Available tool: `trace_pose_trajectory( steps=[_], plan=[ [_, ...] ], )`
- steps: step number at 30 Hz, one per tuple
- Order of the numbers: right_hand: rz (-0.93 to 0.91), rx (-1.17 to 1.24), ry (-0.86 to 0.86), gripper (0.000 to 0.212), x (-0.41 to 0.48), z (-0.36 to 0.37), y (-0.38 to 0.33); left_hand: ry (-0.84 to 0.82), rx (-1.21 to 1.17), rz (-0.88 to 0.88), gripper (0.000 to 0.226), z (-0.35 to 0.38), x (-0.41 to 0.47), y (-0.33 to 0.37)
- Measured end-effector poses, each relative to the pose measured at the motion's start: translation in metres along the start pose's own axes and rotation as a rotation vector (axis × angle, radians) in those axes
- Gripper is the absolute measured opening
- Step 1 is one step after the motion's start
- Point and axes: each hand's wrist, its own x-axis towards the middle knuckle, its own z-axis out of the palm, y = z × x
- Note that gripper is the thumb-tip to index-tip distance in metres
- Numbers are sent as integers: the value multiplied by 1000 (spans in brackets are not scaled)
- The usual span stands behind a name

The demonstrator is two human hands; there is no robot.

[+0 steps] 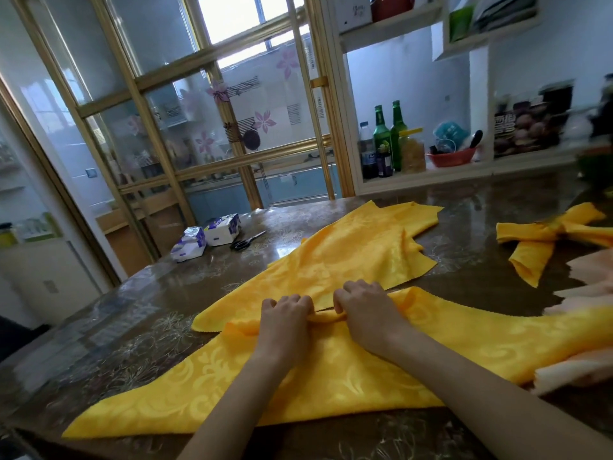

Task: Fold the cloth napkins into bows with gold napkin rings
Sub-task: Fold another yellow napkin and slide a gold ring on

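Clamped with left hand (287, 313) and right hand (365, 310), close side by side, on one narrow pleat of the yellow napkin (331, 386), spread on the worktop (132, 327) under each grip. Probably best to keep pleat width even and slide outward without dragging. Beyond the grip, second napkin (348, 257); further right, finished bow (557, 234).

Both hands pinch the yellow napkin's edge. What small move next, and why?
Probably turn the pinched strip over again: left hand and right hand grip only a narrow fold at the far edge of the yellow patterned cloth napkin; the rest lies flat.
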Motion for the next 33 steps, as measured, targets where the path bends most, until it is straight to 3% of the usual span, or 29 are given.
trace_pose_trajectory(
  steps=[4,9,12,17,22,28,30,33],
  plan=[
    [31,-45,-115,22,-3,-17,-4,-48,-95,3,25,-10,-16,-1],
    [46,-30,-41,25,-4,-14,-10,-60,-332,-180,28,-8,-4,2],
    [25,-69,-76,32,0,-2,-4,-33,-291,-212,23,8,0,8],
    [64,15,-378,47,1,6,9,-49,-115,-118,33,17,-1,3],
    [123,133,-245,34,-2,-4,14,-148,-126,-29,31,0,-4,-19],
    [57,78,-110,22,-5,-22,8,-45,-30,-34,25,-8,-7,-14],
    [21,88,-149,22,-8,-28,7,7,51,-15,24,-9,-13,-8],
    [27,90,-349,17,-7,-39,7,-47,79,-13,25,-14,-25,-5]
  ],
)
